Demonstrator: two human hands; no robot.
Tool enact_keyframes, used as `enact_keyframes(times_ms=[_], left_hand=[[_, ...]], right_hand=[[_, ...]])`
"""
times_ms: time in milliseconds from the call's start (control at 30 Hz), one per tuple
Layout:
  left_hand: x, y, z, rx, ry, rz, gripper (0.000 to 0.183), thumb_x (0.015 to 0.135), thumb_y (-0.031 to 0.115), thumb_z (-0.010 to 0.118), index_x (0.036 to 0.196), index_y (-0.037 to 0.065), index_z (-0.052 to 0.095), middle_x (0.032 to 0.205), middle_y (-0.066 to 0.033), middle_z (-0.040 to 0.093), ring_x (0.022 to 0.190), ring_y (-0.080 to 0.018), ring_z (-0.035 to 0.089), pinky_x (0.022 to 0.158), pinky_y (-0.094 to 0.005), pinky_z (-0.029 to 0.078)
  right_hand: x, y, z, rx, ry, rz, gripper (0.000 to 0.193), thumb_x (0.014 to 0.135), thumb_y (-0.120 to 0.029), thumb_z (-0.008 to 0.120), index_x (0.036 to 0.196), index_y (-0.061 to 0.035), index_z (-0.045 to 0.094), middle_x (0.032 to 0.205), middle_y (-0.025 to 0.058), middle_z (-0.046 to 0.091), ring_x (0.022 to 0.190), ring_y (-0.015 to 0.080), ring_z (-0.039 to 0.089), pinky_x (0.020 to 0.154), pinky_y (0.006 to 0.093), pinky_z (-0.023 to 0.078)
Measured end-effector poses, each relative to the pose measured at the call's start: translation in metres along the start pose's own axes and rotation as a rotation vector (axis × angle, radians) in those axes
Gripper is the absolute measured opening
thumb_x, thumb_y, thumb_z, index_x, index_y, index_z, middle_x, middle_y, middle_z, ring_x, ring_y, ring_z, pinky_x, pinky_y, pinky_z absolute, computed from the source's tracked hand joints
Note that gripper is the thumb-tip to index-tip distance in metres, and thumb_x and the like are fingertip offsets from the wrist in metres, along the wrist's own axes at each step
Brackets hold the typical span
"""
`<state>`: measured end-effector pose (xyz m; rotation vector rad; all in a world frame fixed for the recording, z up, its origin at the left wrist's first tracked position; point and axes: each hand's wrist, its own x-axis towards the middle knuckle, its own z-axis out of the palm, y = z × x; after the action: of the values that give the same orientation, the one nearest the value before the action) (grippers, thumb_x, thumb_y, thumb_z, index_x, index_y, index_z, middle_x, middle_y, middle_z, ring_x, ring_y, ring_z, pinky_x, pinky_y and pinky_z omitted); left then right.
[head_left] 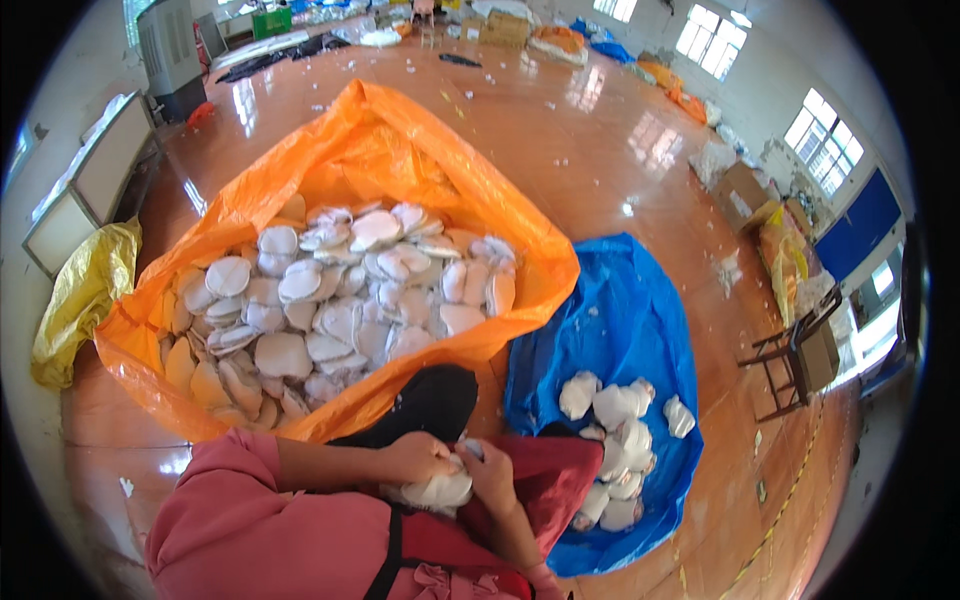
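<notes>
Looks early: my left grip (420,457) and right grip (492,480) pinch one white bundle (437,492); small finished-looking pile (622,405) on blue plastic (630,300), many loose pads (375,230) left in orange sack (480,180).

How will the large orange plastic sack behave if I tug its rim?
The orange sack looks floppy, so its creased walls would probably fold. The heaped, white, rounded, fabric-looking pads likely add weight. Its glossy surface may feel slippery.
</notes>
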<state>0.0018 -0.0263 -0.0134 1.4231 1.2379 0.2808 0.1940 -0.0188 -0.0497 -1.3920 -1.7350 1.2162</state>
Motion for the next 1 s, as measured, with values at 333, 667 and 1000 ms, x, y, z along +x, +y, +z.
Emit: enact_keyframes(times_ms=[333, 667, 1000], left_hand=[[-0.016, 0.0, 0.018, -0.662, 0.02, -0.033, 0.024, 0.096, 0.017, 0.063, 0.082, -0.001, 0.071, 0.073, 0.0022, 0.065, 0.065, -0.004, 0.056, 0.057, -0.0238, 0.044], [-0.032, 0.009, 0.011, -0.602, -0.08, -0.024, 0.029, 0.095, 0.019, 0.065, 0.071, 0.001, 0.066, 0.066, 0.0031, 0.06, 0.061, -0.0029, 0.052, 0.053, -0.0263, 0.04], [-0.014, 0.017, -0.011, 0.108, -0.064, 0.632, 0.037, 0.089, 0.026, 0.068, 0.064, 0.001, 0.055, 0.064, -0.0159, 0.051, 0.061, -0.0323, 0.053, 0.057, -0.0432, 0.04]], right_hand=[[-0.016, -0.003, 0.017, 0.569, 0.292, 0.014, 0.017, 0.098, -0.012, 0.059, 0.082, -0.0055, 0.059, 0.073, -0.0044, 0.054, 0.067, 0.0045, 0.047, 0.061, 0.0216, 0.04], [-0.032, 0.0, 0.021, 0.775, 0.404, 0.101, 0.018, 0.099, -0.014, 0.058, 0.082, -0.0066, 0.06, 0.076, -0.0049, 0.056, 0.067, 0.0049, 0.048, 0.061, 0.0219, 0.041], [-0.028, -0.004, 0.001, 0.836, 0.315, 0.07, 0.019, 0.097, -0.018, 0.063, 0.082, -0.0056, 0.063, 0.074, -0.0044, 0.057, 0.066, 0.0049, 0.049, 0.06, 0.0216, 0.04]])
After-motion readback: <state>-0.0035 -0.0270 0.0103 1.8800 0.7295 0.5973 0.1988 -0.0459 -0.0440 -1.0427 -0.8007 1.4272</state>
